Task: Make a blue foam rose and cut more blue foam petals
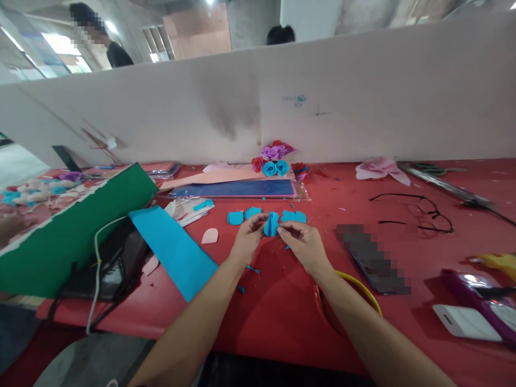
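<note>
A small rolled piece of blue foam (271, 224) is pinched at the middle of the frame between the fingers of the left hand (246, 238) and the right hand (304, 243), both closed on it just above the red tabletop (282, 301). Loose blue foam petals (235, 217) are laid just behind it. A long blue foam strip (173, 250) is spread at lower left, and a cluster of finished foam roses (273, 159) is set above centre.
</note>
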`<state>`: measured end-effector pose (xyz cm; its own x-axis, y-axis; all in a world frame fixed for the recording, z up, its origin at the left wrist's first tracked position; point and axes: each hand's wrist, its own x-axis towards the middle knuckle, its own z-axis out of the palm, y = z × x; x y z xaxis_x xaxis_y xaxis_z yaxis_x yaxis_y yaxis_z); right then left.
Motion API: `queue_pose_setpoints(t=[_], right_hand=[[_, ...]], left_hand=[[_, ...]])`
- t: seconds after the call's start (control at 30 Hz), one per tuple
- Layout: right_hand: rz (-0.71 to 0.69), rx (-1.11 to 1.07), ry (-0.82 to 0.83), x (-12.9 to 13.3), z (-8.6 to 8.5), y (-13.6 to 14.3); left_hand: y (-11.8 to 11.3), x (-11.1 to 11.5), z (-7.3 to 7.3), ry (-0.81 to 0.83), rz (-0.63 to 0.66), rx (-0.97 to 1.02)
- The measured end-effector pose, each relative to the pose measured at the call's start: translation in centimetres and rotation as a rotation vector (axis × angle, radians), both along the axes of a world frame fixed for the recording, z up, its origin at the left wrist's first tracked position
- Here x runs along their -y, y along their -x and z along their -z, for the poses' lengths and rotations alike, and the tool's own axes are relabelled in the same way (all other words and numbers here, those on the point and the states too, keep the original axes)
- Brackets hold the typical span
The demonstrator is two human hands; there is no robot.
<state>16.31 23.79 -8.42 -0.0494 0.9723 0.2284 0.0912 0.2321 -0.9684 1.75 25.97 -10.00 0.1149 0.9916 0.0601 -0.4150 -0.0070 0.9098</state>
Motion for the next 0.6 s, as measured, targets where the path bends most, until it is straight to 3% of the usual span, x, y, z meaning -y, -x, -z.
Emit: queue_pose_setpoints(t=[0.17, 0.43, 0.6], right_hand=[[0.084, 0.062, -0.040, -0.2, 0.5, 0.1], [0.023, -0.244, 0.174, -1.4, 1.7, -0.1], [0.000, -0.118, 0.111, -1.2, 1.8, -0.1]], left_hand=[[-0.3, 0.7, -0.5, 0.055, 0.038, 0.007], [-0.4, 0.8, -0.6, 0.119, 0.040, 0.018], [-0.7, 1.1, -0.7, 0.111, 0.025, 0.040]])
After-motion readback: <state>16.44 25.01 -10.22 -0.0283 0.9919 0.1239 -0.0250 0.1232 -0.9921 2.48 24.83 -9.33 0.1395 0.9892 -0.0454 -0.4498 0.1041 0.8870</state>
